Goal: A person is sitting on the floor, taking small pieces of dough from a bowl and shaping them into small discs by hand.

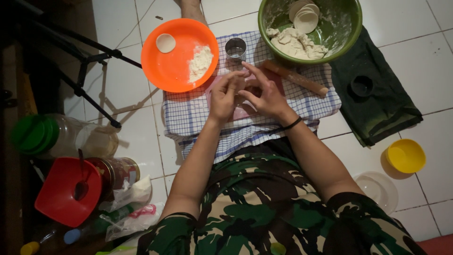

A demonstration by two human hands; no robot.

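My left hand [223,96] and my right hand [264,92] meet over a pink board [243,112] on a blue-checked cloth [188,115]. Both pinch a small piece of pale dough [240,84] between their fingertips; most of it is hidden by the fingers. A round metal cutter [235,49] stands just beyond the hands. A wooden rolling pin [295,77] lies to the right of my right hand. The green bowl [347,35] behind holds a lump of dough [296,43] and stacked dough discs [305,18].
An orange plate [172,66] with flour [200,63] and one dough disc [165,43] sits at the left. A dark cloth [377,106], yellow bowl [406,156] and clear lid [380,189] lie right. Jars [61,137], a red container [63,193] and tripod legs [89,89] crowd the left.
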